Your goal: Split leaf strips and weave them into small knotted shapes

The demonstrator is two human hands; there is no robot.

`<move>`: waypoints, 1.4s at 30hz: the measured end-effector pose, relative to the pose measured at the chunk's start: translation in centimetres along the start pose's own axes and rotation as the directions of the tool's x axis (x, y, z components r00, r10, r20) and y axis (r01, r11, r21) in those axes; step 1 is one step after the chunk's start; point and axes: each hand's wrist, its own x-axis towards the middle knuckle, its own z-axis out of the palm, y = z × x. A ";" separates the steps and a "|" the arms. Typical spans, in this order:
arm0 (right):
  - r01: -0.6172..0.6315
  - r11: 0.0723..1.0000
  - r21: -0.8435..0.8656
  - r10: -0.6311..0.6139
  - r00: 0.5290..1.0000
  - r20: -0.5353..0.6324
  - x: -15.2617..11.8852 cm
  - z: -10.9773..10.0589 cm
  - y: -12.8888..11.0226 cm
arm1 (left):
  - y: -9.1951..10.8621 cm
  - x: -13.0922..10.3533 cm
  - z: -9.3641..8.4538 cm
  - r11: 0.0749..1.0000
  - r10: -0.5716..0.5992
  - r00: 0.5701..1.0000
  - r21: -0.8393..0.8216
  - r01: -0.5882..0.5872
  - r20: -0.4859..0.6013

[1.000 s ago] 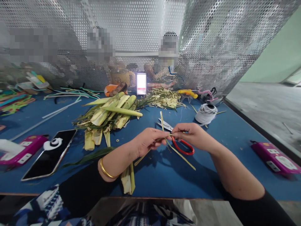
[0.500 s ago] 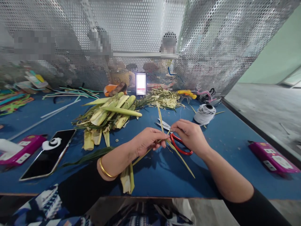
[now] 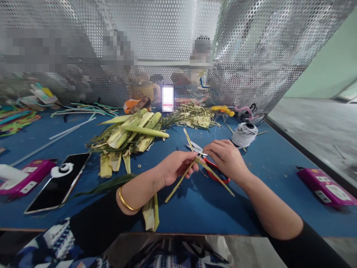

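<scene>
Several thin pale-green leaf strips (image 3: 217, 178) cross between my hands above the blue table. My left hand (image 3: 180, 165) pinches them at the crossing, and one strip hangs down toward the front left while another points up and away. My right hand (image 3: 227, 158) is closed, its thumb and index finger together at the end of a short strip just right of the crossing. Behind and below it lie scissors with red handles (image 3: 212, 169), their blades apart and partly covered by the right hand and the strips.
A pile of corn husks (image 3: 134, 134) lies left of centre, with shredded husk (image 3: 198, 116) behind. A white string spool (image 3: 244, 134) stands at the right. Also there: a phone (image 3: 60, 186), purple boxes (image 3: 325, 186) on both sides and a perforated metal screen (image 3: 167, 33).
The crossed strips have turned in my left hand; the front-left strip now hangs in clear sight before the fingers. The upward strip looks shorter, and my right hand has shifted slightly.
</scene>
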 end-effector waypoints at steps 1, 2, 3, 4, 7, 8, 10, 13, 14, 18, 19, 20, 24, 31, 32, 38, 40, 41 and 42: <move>0.007 1.000 -0.005 -0.007 1.000 -0.003 0.0 0.0 -0.1 | 0.0 -0.1 0.1 1.000 0.015 1.000 0.027 -0.015 -0.009; 0.015 1.000 -0.010 -0.016 1.000 -0.009 0.0 0.0 -0.1 | 0.1 -0.1 0.1 0.998 0.027 0.999 0.052 -0.026 -0.021; 0.025 1.000 -0.015 -0.025 1.000 -0.013 -0.1 0.1 -0.1 | 0.1 -0.2 0.2 0.997 0.033 0.999 0.070 -0.031 -0.030; 0.034 0.999 -0.019 -0.034 0.999 -0.018 -0.1 0.2 -0.1 | 0.1 -0.3 0.3 0.996 0.034 0.999 0.080 -0.031 -0.036; 0.039 0.999 -0.018 -0.040 0.998 -0.049 -0.1 0.4 0.0 | 0.1 -0.5 0.5 0.996 0.024 0.999 0.092 -0.021 -0.034; 0.031 0.999 -0.019 -0.032 0.997 -0.066 -0.1 0.4 0.0 | 0.1 -0.5 0.5 0.996 0.029 0.999 0.084 -0.026 -0.035; 0.013 0.999 -0.036 -0.017 0.991 -0.130 -0.1 0.3 0.0 | 0.0 -0.4 0.5 0.998 0.053 0.998 0.036 -0.051 -0.044; 0.027 0.995 -0.094 -0.052 0.959 -0.277 -0.1 -0.3 -0.7 | -0.1 -0.2 0.4 0.991 0.105 0.994 -0.083 -0.108 -0.043; 0.071 0.991 -0.111 -0.101 0.949 -0.299 -0.1 -0.5 -1.1 | -0.1 -0.1 0.3 0.985 0.125 0.992 -0.116 -0.128 -0.037; 0.362 0.923 -0.132 -0.375 0.923 -0.086 -0.3 -0.6 -2.6 | -0.1 0.2 0.1 0.960 0.202 0.978 -0.188 -0.208 -0.048; 0.408 0.902 -0.138 -0.413 0.910 -0.013 -0.3 -0.4 -2.9 | -0.1 0.3 0.0 0.956 0.209 0.976 -0.198 -0.216 -0.057; 0.432 0.889 -0.149 -0.431 0.901 0.044 -0.3 -0.2 -3.0 | -0.1 0.4 0.0 0.954 0.211 0.975 -0.205 -0.220 -0.064; 0.424 0.886 -0.186 -0.406 0.905 0.130 -0.4 0.4 -2.8 | -0.1 0.6 -0.2 0.947 0.216 0.972 -0.223 -0.232 -0.094; 0.444 0.884 -0.144 -0.437 0.896 0.078 -0.2 0.3 -2.8 | -0.1 0.6 -0.3 0.947 0.215 0.967 -0.213 -0.241 -0.137; 0.451 0.883 -0.135 -0.448 0.893 0.051 -0.2 0.3 -2.9 | 0.0 0.6 -0.2 0.947 0.214 0.967 -0.215 -0.241 -0.141; 0.490 0.866 -0.099 -0.492 0.871 0.006 -0.2 0.1 -3.3 | -0.1 0.4 0.2 0.930 0.241 0.957 -0.244 -0.275 -0.162; 0.500 0.860 -0.104 -0.502 0.865 0.014 -0.3 0.1 -3.3 | -0.1 0.4 0.0 0.932 0.245 0.956 -0.232 -0.278 -0.160; 0.500 0.859 -0.108 -0.501 0.865 0.018 -0.3 0.1 -3.3 | -0.2 0.5 -0.1 0.937 0.240 0.958 -0.222 -0.271 -0.158; 0.496 0.861 -0.111 -0.498 0.867 0.016 -0.3 0.1 -3.3 | -0.2 0.5 -0.2 0.942 0.231 0.960 -0.210 -0.261 -0.155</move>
